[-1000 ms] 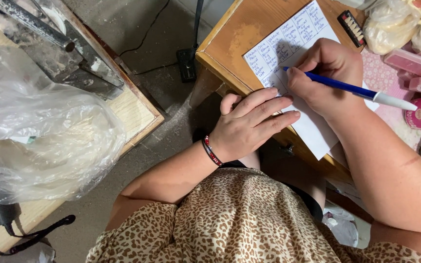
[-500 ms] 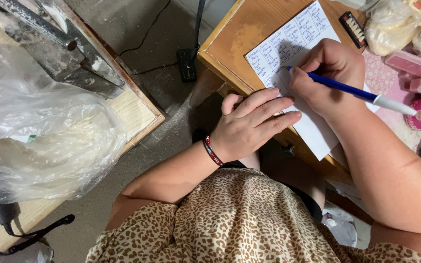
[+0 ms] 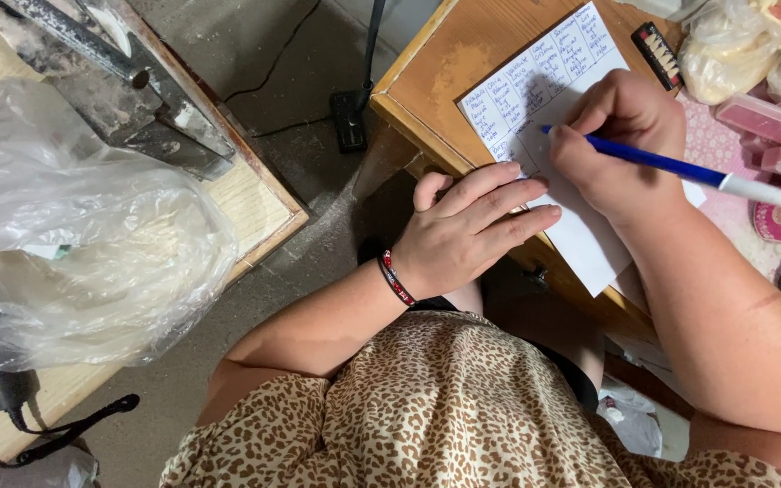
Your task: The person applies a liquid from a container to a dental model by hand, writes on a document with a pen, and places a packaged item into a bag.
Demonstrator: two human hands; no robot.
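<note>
Nothing shifted: right hand grips blue pen on paper sheet; left hand flat, pinning sheet.

Matt paper sheet – glossy plastic pen – varnished wood desk.

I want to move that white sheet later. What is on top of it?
The left hand lies flat on the sheet; the right hand writes with a blue pen. What lies beneath them is hidden.

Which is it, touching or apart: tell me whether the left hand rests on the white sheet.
Touching. The head view shows the left hand with fingertips lying flat on the white sheet, no gap visible.
</note>
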